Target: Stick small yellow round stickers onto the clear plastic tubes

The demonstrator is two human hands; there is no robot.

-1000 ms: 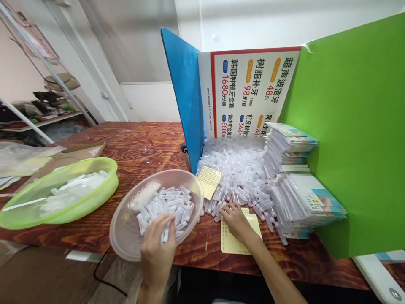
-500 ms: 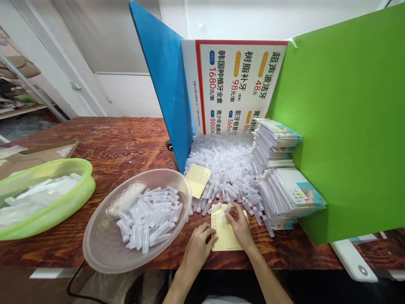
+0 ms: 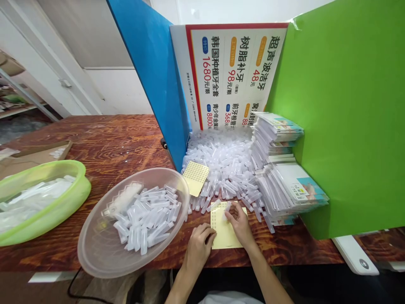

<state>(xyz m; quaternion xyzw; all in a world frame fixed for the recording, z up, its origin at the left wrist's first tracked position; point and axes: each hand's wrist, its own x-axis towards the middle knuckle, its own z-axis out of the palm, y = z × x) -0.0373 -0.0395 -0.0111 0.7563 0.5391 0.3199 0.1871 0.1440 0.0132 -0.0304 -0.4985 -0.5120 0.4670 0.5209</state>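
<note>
At nine o'clock on the brown wooden table (image 3: 126, 143) we see a lime-green plastic basin (image 3: 63, 211) holding clear plastic pieces. At seven o'clock a round clear plastic bowl (image 3: 98, 249) holds a heap of small capped tubes (image 3: 148, 215).

Our left hand (image 3: 198, 249) lies at six o'clock, just right of the bowl. Its fingers are curled, with the tips on the left edge of the pale yellow sticker sheet (image 3: 226, 236) lying flat on the table; whether they pinch it we cannot tell.

Our right hand (image 3: 241, 223), at one o'clock from the left hand, pinches a small clear plastic tube (image 3: 225, 212) between thumb and fingertips, over the sheet's upper edge.

At twelve o'clock from both hands spreads a loose pile of clear tubes (image 3: 224, 156), with a second yellow dotted sheet (image 3: 195, 177) resting on its left edge. At three o'clock from the pile, stacked printed leaflets (image 3: 284, 185) lean against an upright green board (image 3: 348, 118).
</note>
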